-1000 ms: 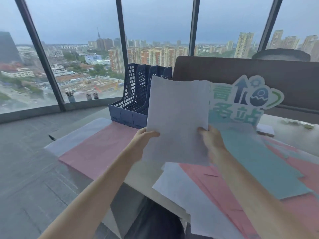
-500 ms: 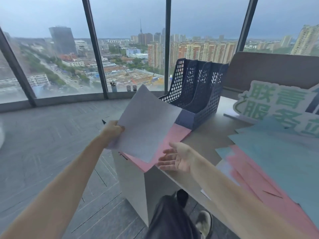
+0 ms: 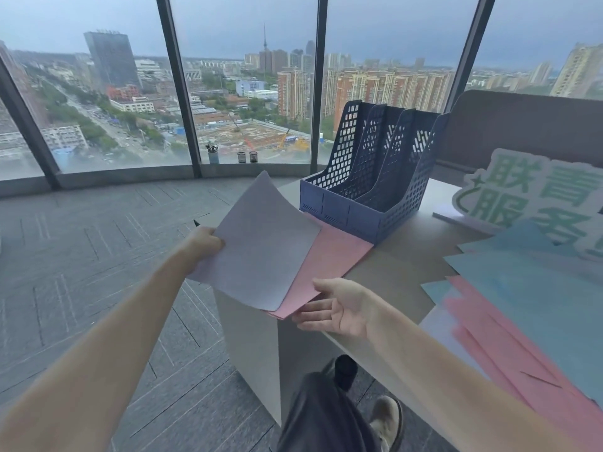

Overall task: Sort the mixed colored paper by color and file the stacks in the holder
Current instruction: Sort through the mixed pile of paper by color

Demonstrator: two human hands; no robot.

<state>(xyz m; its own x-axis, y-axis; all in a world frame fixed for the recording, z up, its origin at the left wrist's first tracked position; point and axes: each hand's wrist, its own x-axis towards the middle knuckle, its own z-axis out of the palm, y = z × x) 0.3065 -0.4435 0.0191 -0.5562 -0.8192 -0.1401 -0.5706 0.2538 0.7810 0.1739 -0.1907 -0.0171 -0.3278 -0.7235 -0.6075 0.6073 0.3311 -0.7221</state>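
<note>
Nearest, at 6 o'clock: dark trouser leg (image 3: pixel 321 415) and tan shoe (image 3: pixel 386 419) below the edge of the pale grey desk (image 3: pixel 414 256).

Left hand (image 3: pixel 205 244), at 9 o'clock of centre: fingers and thumb pinching the left edge of a pale lavender paper sheet (image 3: pixel 261 246). Sheet held tilted, far corner raised, near edge curling down over the pink stack.

Right hand (image 3: pixel 339 309), at 5 o'clock of centre: released, palm up, fingers straight, gripping nothing. Fingertips at the near corner of the pink paper stack (image 3: pixel 326 259), just under its overhanging edge; actual contact not determinable.

Pink paper stack: flat on the desk's left end, near corner overhanging the edge, far edge touching the base of the holder.

At 3 to 4 o'clock: unsorted sheets spread on the desk, light blue paper sheets (image 3: pixel 535 288) on top of loose pink paper sheets (image 3: pixel 489 340), a pale sheet showing beneath at the desk edge.

At 1 o'clock: dark blue perforated plastic file holder (image 3: pixel 368 177), three compartments, upright on the desk; no paper visible inside.

At 2 to 3 o'clock: white cut-out sign with green characters (image 3: pixel 528 194), standing behind the blue sheets.

Farthest, at 11 to 12 o'clock: three small cups (image 3: pixel 241 157) on the sill of the floor-to-ceiling windows (image 3: pixel 248 93).
</note>
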